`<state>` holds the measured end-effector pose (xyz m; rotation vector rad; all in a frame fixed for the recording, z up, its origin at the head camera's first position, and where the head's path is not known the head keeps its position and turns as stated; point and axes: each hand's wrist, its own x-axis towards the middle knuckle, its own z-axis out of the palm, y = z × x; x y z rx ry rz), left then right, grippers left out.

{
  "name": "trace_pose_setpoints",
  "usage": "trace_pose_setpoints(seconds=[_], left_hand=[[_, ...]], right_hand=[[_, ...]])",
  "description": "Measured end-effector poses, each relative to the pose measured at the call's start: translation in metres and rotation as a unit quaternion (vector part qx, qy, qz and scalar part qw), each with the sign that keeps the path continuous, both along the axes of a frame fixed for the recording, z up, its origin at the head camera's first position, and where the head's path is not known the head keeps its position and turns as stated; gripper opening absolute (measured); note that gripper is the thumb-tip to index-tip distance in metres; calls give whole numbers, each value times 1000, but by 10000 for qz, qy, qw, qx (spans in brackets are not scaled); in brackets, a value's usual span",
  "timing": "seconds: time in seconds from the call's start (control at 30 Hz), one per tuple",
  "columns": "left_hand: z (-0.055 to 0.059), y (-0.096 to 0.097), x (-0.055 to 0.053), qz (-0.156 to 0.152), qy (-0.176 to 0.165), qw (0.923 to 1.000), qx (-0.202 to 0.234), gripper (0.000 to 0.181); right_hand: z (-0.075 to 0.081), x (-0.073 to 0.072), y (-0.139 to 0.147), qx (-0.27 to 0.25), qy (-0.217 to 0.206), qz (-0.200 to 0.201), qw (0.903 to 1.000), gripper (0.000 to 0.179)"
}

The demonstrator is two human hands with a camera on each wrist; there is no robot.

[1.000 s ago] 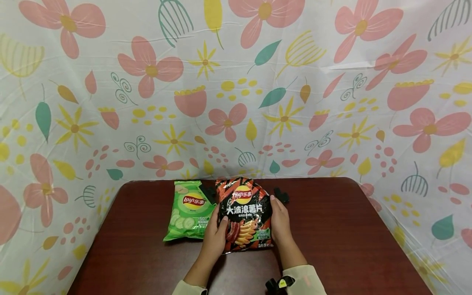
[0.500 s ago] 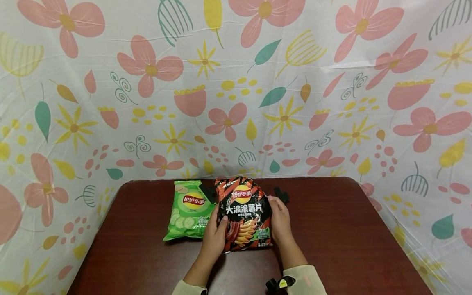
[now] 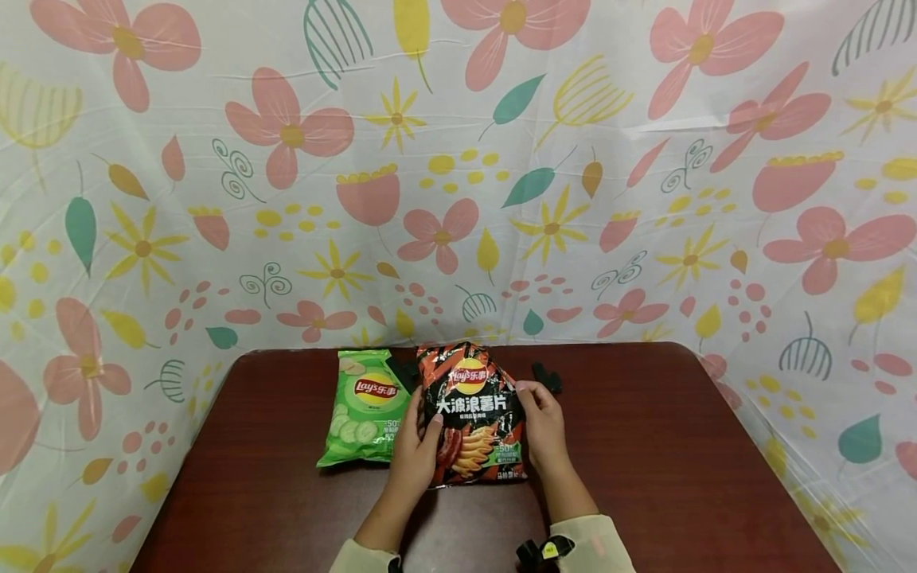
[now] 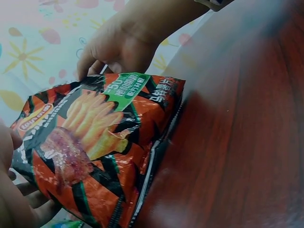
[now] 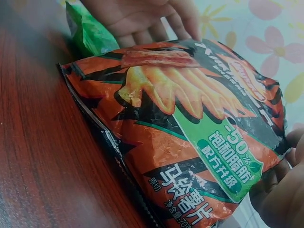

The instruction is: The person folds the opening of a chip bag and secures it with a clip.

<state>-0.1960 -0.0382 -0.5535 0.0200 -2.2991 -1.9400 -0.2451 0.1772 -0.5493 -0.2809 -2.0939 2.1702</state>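
Observation:
A black and orange bag of Lay's chips (image 3: pixel 469 430) stands in the middle of the head view, its printed front facing me. My left hand (image 3: pixel 415 450) grips its left edge, thumb on the front and the other fingers behind. On the opposite edge my right hand (image 3: pixel 546 426) pinches the bag, thumb near the upper side. The right wrist view shows the bag's lower seam (image 5: pixel 111 142) close over the table. A green bag of Lay's chips (image 3: pixel 358 410) lies just to the left, partly covered by my left hand.
The dark red wooden table (image 3: pixel 659 454) spans the view, with a floral cloth (image 3: pixel 458 175) hanging behind it. A small black object (image 3: pixel 548 377) is behind the right hand, and another black piece (image 3: pixel 403 372) lies by the green bag's top.
The orange and black bag has shifted slightly left and up with my left hand. My right thumb and fingers have moved a little inward on the bag's upper right edge.

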Motion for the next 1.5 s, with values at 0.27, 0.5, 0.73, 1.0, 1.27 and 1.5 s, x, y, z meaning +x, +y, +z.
trace_pose_setpoints(seconds=[0.27, 0.5, 0.73, 1.0, 1.27, 1.5], left_hand=[[11, -2, -5, 437, 404, 9974, -411, 67], [21, -5, -11, 652, 790, 9926, -652, 66], [34, -10, -18, 545, 793, 9924, -769, 62], [48, -13, -27, 485, 815, 9929, -717, 60], [61, -13, -36, 560, 1268, 9847, -1057, 55], [81, -16, -43, 519, 1650, 9703, -1691, 44]], right_hand=[[1, 1, -2, 97, 82, -112, 9999, 31], [2, 1, -2, 87, 126, -130, 9998, 30], [4, 3, -2, -26, 132, -95, 9999, 29], [6, 4, -4, -56, 182, -68, 9998, 28], [8, 6, -6, -50, 356, -16, 9994, 26], [8, 8, -5, 19, 476, 104, 9988, 28]])
